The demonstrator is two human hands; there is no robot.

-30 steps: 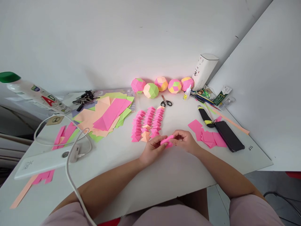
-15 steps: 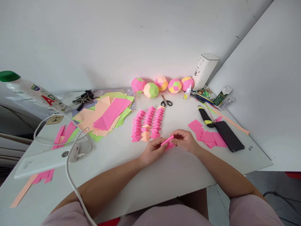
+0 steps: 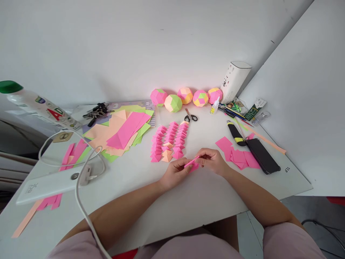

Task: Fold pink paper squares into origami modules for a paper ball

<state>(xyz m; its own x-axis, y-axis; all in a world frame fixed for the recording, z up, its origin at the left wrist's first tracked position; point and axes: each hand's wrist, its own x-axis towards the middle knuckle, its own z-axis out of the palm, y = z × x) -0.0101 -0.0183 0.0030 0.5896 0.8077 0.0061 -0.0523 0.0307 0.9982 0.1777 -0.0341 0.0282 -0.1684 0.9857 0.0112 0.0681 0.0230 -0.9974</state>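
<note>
Between my hands is a small piece of pink paper (image 3: 194, 167), with a narrow fold or edge along its top. My left hand (image 3: 175, 173) pinches its left end between thumb and fingers. At its right end, my right hand (image 3: 212, 160) grips the paper with thumb and fingertips. Just beyond my left hand stand rows of folded pink paper units (image 3: 169, 135), a few of them peach. To the right of my right hand lie several loose pink paper squares (image 3: 239, 157). Fingers partly cover the held piece.
Several multicoloured paper balls (image 3: 173, 103) line the wall, with scissors (image 3: 191, 116) and a glue bottle (image 3: 215, 106) before them. Coloured sheets (image 3: 122, 131), a white power bank (image 3: 50, 185) and a cable (image 3: 81, 205) are left. A cutter (image 3: 236, 133) and black phone-shaped case (image 3: 263, 156) lie right.
The pink paper's top edge looks narrower and flatter between my fingers. Both hands stay in nearly the same place.
</note>
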